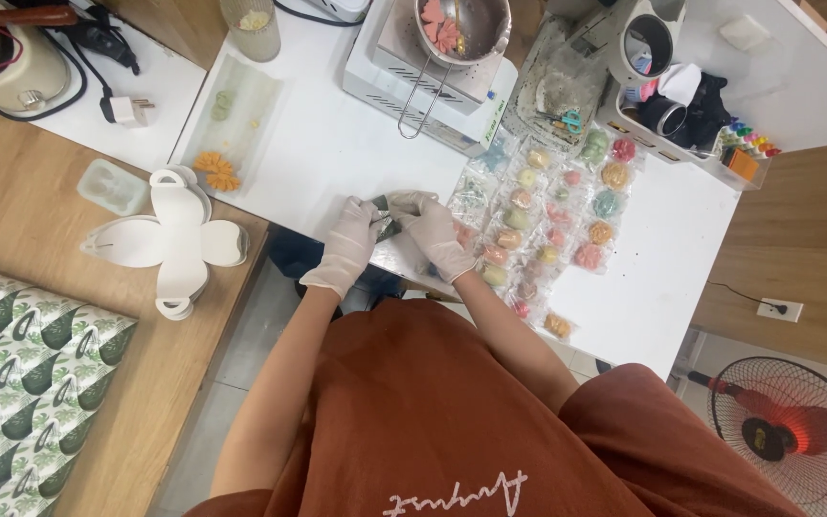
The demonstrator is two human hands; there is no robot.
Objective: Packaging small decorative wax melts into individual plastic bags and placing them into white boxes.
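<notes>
Showing the two white-gloved hands meeting at the near edge of the white tabletop (337,144). The left hand (351,244) and the right hand (433,233) both close their fingers on a small dark item in a clear plastic sleeve (384,218), which sits between them at the centre of the view, just above the table edge. From the left hand the item lies toward 2 o'clock; from the right hand, toward 9 o'clock. Both hands touch it, so neither is nearer. Its long axis cannot be told, since the fingers cover most of it. At 3 o'clock from the hands, touching the right glove's far side, lie rows of small pastel moulded pieces in clear packets (547,225). At 9 o'clock, well apart, stands a stack of white flat-folded paper boxes (176,241). At 11 o'clock lies a clear tray holding orange and green flower shapes (230,120).
</notes>
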